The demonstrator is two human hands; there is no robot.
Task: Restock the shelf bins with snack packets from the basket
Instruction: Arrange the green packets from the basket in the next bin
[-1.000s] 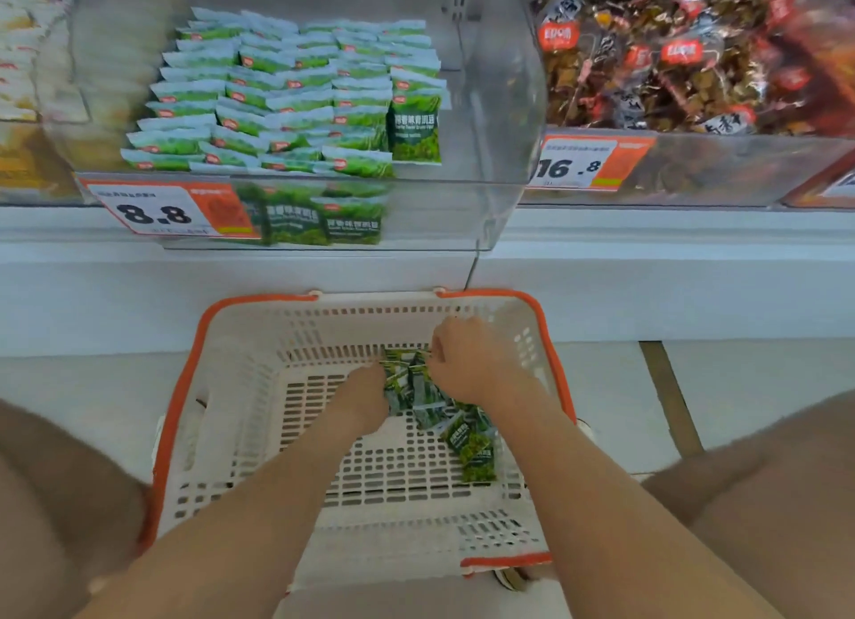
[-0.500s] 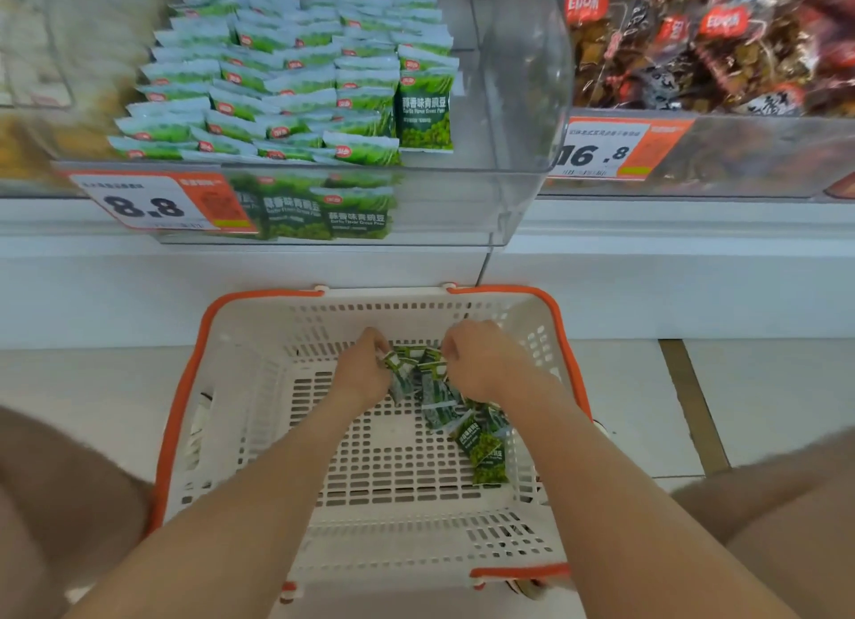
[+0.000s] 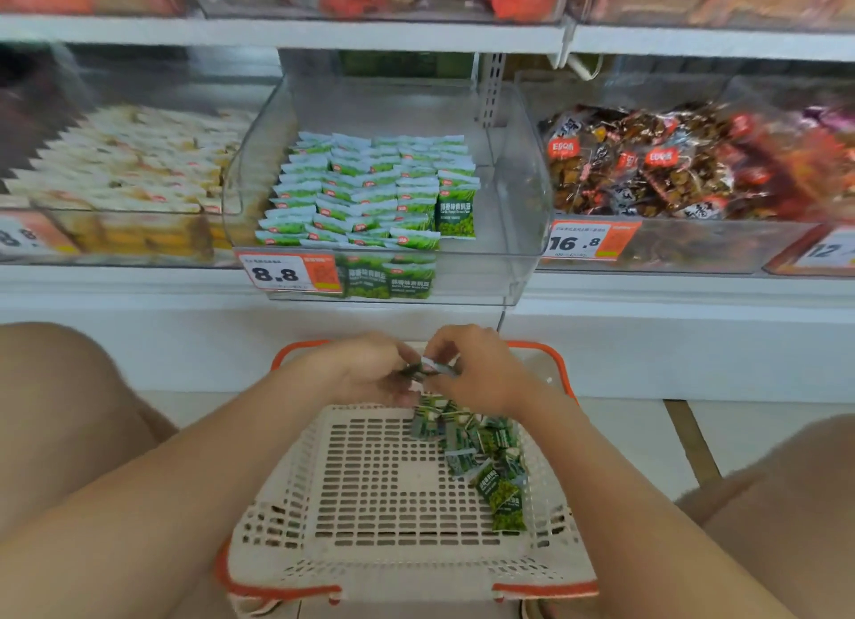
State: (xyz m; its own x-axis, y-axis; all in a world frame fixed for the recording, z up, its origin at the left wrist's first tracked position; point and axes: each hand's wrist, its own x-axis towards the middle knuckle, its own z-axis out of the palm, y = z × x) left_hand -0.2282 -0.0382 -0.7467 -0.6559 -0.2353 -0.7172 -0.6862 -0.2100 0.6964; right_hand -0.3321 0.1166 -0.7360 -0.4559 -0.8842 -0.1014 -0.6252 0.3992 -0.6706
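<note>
A white plastic basket (image 3: 370, 540) with an orange rim stands on the floor between my knees. Several small green snack packets (image 3: 481, 452) lie along its right side. Above the basket's far edge, my left hand (image 3: 365, 368) and my right hand (image 3: 476, 368) meet and together hold a few green packets (image 3: 428, 369) between their fingers. Straight ahead, a clear shelf bin (image 3: 504, 230) holds neat rows of the same green packets (image 3: 365, 192) on its left; its right part is bare.
A price tag reading 8.8 (image 3: 289, 272) is fixed to the bin's front. To the left is a bin of pale yellow packets (image 3: 125, 174), to the right a bin of dark red-brown snacks (image 3: 661, 165). Another shelf (image 3: 324, 31) runs above.
Both hands have risen from the basket floor with a few green packets. The view has tilted up, showing more of the shelves.
</note>
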